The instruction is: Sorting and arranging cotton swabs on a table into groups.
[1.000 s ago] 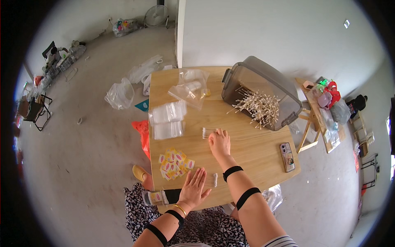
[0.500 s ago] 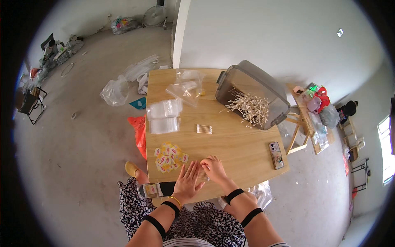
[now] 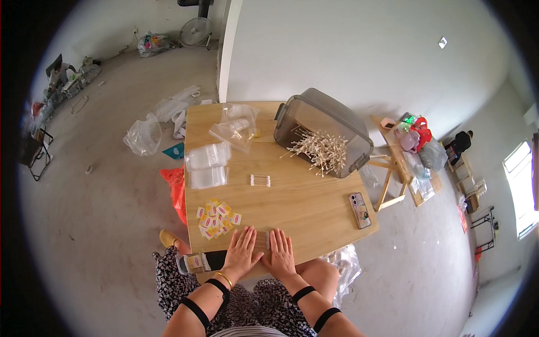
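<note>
A row of cotton swabs [image 3: 262,240] lies near the front edge of the wooden table [image 3: 314,210]. My left hand [image 3: 240,251] rests flat along the row's left side, fingers stretched out. Along the right side lies my right hand [image 3: 279,253], its fingers also straight. Left of my left hand is a heap of small yellow and white paper labels [image 3: 216,219]. A filled clear packet [image 3: 195,263] with a label sits on a black pad at the table's near left corner. Farther back lies a smaller row of cotton swabs [image 3: 260,180].
A grey translucent bin [image 3: 337,109] lies tipped at the back right, loose cotton swabs [image 3: 323,150] spilling from it. Clear plastic bags [image 3: 208,165] are stacked at the left. A phone [image 3: 360,210] lies near the right edge. A side table [image 3: 401,146] carries bags.
My right hand has gone from curled fingers over the swabs to lying flat on their right side. My left hand stays flat on the left. The whole view has shifted slightly.
</note>
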Demonstrator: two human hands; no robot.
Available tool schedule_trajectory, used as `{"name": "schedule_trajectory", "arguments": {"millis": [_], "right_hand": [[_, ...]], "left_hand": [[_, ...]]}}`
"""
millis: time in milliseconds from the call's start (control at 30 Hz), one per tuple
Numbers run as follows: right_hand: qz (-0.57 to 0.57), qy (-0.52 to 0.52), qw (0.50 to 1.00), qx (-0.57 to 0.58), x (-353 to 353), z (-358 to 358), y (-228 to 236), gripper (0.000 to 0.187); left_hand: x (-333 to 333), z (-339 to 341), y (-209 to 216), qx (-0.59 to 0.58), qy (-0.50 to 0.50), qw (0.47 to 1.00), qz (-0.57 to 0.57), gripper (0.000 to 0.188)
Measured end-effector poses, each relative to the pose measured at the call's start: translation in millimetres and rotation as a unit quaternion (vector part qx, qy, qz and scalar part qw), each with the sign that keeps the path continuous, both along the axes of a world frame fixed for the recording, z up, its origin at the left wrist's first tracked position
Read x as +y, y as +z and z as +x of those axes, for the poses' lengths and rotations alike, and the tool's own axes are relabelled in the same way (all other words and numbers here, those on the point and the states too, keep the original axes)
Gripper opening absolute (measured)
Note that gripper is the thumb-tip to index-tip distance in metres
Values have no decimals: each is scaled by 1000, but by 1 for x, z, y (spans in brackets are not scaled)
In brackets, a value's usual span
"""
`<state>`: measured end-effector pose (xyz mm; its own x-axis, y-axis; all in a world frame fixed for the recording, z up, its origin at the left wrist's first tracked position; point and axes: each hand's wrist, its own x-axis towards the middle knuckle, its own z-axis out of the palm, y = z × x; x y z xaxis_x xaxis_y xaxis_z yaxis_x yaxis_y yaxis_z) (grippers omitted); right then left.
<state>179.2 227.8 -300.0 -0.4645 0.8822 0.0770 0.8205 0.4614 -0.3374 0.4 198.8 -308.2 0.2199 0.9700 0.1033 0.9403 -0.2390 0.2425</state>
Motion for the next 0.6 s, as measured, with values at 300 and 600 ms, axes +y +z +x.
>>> {"name": "schedule_trajectory", "arguments": {"millis": [300, 600], "right_hand": [[-9, 7, 1000, -2, -1, -6, 1, 92], [1, 22, 999, -47, 1, -11, 3, 90]], "left_hand": [[-9, -5, 8, -80, 50, 995, -24, 88], [-3, 6, -4, 11, 59, 998, -26, 93]]}}
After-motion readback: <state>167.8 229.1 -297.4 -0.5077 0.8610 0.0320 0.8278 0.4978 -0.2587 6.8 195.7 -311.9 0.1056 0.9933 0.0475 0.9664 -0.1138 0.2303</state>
